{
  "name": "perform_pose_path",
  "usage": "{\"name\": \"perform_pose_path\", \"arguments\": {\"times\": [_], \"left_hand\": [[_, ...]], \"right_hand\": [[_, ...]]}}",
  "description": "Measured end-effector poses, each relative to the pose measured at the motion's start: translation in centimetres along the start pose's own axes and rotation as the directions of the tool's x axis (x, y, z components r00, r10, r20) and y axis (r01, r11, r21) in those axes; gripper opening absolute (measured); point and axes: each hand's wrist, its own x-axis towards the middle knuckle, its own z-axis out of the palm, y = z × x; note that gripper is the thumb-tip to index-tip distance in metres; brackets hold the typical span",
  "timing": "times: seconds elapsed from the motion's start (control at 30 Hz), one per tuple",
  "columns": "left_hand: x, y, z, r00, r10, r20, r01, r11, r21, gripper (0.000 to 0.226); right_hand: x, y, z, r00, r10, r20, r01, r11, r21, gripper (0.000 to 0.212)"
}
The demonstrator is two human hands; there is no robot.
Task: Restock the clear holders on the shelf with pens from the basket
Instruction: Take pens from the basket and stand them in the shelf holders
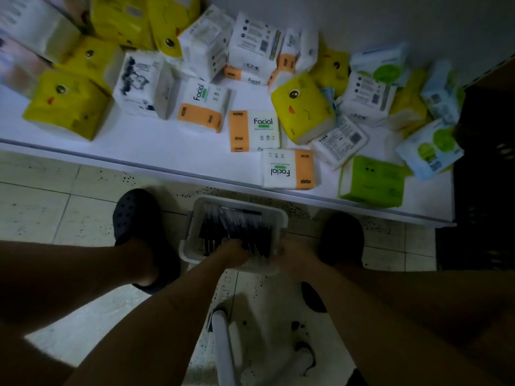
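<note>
- The shelf ran across the top, its left part piled with yellow and white tissue packs. No clear holders showed anywhere on it, so the place the pens must reach was out of view.
- Left of centre, the left hand was sunk into the basket. Its fingers seemed curled round a bunch of pens, though blur and dim light left the grip less than certain.
- In the middle, the basket stood on the tiled floor between two dark clogs, just below the shelf edge. The pens lay inside as a dark, smeared heap (no counting them).
- Just right of that, the right hand sat at the basket's near right corner. I could not tell whether it held the rim, gripped pens or merely rested there.
- Judged from this, the step in hand was the pick-up, gathering pens from the basket. The next move would call for lifting the bunch clear without shedding strays, then turning up to find the holders.
- At far right, a dark unit beside the shelf was too dim to identify. At the bottom, a white tube-like thing was cut off by the frame.
</note>
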Motion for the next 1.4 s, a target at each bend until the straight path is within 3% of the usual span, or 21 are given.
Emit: {"name": "perform_pose_path", "arguments": {"times": [0.07,0.13,0.23,0.3,0.33,0.4,0.5,0.57,0.67,0.73,0.77,0.87,0.97,1.1,1.4], "left_hand": [[0.6,-0.3,0.2,1.0,0.018,-0.011,-0.018,1.0,0.012,0.04],[0.8,-0.6,0.2,0.999,0.001,-0.044,-0.004,0.998,-0.064,0.037],[0.2,-0.7,0.0,0.979,-0.08,-0.186,0.044,0.981,-0.188,0.016],[-0.4,-1.1,-0.1,0.942,-0.144,-0.305,0.041,0.946,-0.32,0.016],[-1.1,-1.2,-0.2,0.93,-0.177,-0.323,0.029,0.909,-0.416,0.016],[-2.3,-1.5,-0.4,0.928,-0.221,-0.3,0.019,0.832,-0.555,0.016],[-3.5,-1.4,-0.5,0.924,-0.234,-0.303,-0.01,0.777,-0.63,0.017],[-4.3,-0.9,-0.9,0.935,-0.207,-0.286,-0.036,0.751,-0.66,0.004],[-5.2,-0.5,-1.5,0.965,-0.17,-0.2,-0.032,0.681,-0.732,0.018],[-5.8,-0.3,-2.0,0.978,-0.176,-0.115,0.021,0.625,-0.78,0.024],[-6.0,-0.3,-2.3,0.979,-0.185,-0.089,0.045,0.619,-0.784,0.024],[-6.4,-0.9,-2.6,0.968,-0.227,-0.106,0.059,0.618,-0.784,0.023],[-6.6,-1.3,-2.6,0.977,-0.164,-0.14,-0.02,0.579,-0.815,0.021],[-6.7,-1.0,-2.4,0.96,-0.082,-0.267,-0.155,0.639,-0.753,0.02],[-6.5,-0.8,-1.7,0.923,-0.119,-0.366,-0.159,0.747,-0.645,0.028]], "right_hand": [[0.5,0.5,0.2,0.998,0.036,0.044,-0.036,0.999,-0.004,0.012],[0.7,0.7,0.4,0.996,0.068,0.051,-0.069,0.998,0.006,0.016],[1.3,0.2,0.7,0.993,0.083,0.08,-0.085,0.996,0.024,0.033],[1.7,-0.6,1.0,0.995,0.078,0.062,-0.081,0.995,0.049,0.015],[2.0,-1.1,1.0,0.995,0.081,0.061,-0.085,0.994,0.066,0.021],[2.7,-2.1,1.4,0.996,0.068,0.064,-0.075,0.991,0.11,0.03],[3.6,-2.8,2.0,0.999,0.04,0.035,-0.046,0.983,0.177,0.026],[4.2,-2.7,2.5,0.998,0.037,0.042,-0.044,0.986,0.162,0.025],[5.0,-2.5,3.1,0.992,0.119,0.053,-0.126,0.979,0.161,0.035],[5.4,-2.7,3.3,0.984,0.15,0.098,-0.168,0.964,0.205,0.026],[5.6,-2.8,3.4,0.98,0.16,0.121,-0.183,0.959,0.216,0.015],[6.1,-2.7,4.1,0.971,0.194,0.136,-0.219,0.954,0.203,0.033],[6.6,-2.4,5.0,0.968,0.198,0.156,-0.225,0.957,0.18,0.035],[7.0,-2.5,5.0,0.969,0.21,0.13,-0.233,0.953,0.192,0.034],[7.5,-2.2,5.2,0.976,0.217,0.031,-0.218,0.939,0.265,0.031]]}}
